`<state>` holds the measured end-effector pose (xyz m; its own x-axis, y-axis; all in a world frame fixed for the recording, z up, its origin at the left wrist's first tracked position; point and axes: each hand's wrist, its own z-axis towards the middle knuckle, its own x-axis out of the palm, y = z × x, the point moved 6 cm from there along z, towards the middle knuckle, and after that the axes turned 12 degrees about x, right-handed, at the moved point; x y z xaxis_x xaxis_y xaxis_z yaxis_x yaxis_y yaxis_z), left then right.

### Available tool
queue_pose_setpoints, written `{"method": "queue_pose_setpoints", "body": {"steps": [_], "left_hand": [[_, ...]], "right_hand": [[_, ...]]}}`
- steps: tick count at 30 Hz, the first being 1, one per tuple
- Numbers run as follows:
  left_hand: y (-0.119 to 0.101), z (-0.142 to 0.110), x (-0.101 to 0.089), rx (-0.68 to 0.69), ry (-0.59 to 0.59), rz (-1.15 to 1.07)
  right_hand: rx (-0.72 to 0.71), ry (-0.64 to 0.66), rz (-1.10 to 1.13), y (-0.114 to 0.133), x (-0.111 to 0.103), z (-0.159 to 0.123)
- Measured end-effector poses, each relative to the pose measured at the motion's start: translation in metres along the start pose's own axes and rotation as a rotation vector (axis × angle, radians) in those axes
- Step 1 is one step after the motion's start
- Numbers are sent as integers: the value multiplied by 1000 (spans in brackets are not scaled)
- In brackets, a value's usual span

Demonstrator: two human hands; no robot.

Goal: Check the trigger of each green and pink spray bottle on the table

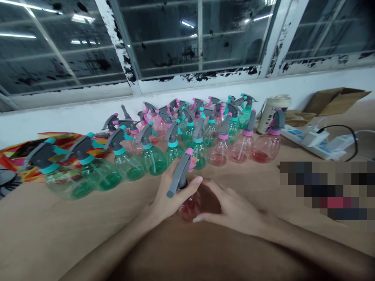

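Observation:
A pink-tinted clear spray bottle [189,210] with a grey and pink trigger head stands upright in front of me. My left hand [172,195] is wrapped round its neck, just under the grey lever, with the thumb across the near side. Beside the bottle's right side, my right hand [234,205] has its thumb and forefinger spread in a curve. Its thumb tip reaches the lower part of the bottle, though I cannot tell whether it touches. A green spray bottle [198,150] and a pink one [219,152] stand just beyond my hands.
Several green spray bottles [129,168] line the left, with more pink and green ones behind. At right are a power strip [313,142], a pale canister [271,113] and an open cardboard box [336,101]. An orange-red bag [35,152] lies at left, below barred windows.

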<state>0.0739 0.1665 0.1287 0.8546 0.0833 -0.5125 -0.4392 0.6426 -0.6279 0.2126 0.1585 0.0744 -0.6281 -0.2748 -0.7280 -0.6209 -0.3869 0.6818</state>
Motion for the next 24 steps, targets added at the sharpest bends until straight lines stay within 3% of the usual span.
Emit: {"method": "queue_pose_setpoints", "body": {"steps": [8,14,17,20,24], "left_hand": [[-16,1,27,-13,64,-42],[-41,9,53,33,187,-49],[-48,13,66,12,247,-46],[-46,13,79,-27,295,-51],[-34,8,92,-28,332,-46]], "right_hand": [[-49,-146,119,15,-3,-10],[-47,-180,91,4,-23,-26],[-57,-206,65,-10,-44,-37],[21,-260,27,-36,-72,-49],[148,-409,33,-84,-128,-64]]}}
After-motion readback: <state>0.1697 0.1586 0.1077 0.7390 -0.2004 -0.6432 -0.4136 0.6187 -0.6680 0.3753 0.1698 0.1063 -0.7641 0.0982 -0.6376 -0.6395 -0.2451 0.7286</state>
